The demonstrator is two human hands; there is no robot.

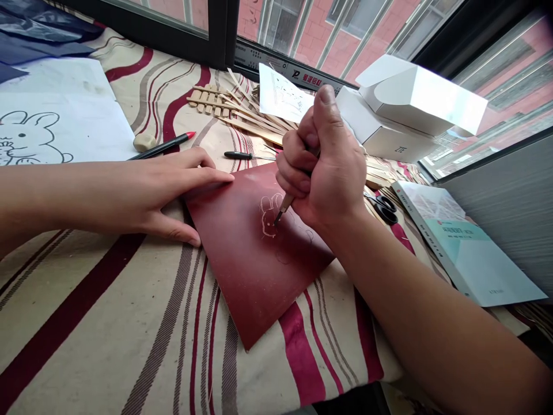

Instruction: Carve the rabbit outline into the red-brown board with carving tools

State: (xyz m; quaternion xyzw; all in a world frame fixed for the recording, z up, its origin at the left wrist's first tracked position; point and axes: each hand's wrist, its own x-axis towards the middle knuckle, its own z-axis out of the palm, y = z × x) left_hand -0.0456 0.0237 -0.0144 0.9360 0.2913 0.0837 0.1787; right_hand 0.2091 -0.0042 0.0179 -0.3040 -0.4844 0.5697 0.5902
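Observation:
A dark red carving board [254, 288] lies at an angle on the striped cloth, with a pale rabbit outline partly cut into its surface. Fainter drawn lines run to the right of the cut part. In a fist, thumb up, my right hand [326, 161] grips a carving tool [285, 203], its dark tip touching the board beside the rabbit's face. My left hand [181, 190] is spread at the board's upper left, index fingertip on the top edge and thumb at the left edge. Most of the tool's handle is hidden inside my right fist.
Behind the board lie a thin black-handled tool [238, 155], a black pen [164, 145], an eraser-like lump [144, 142] and wooden strips [242, 118]. A rabbit drawing [64, 104] is at left. Scissors [384, 208], a book [466, 242] and a white box [397, 138] stand at right.

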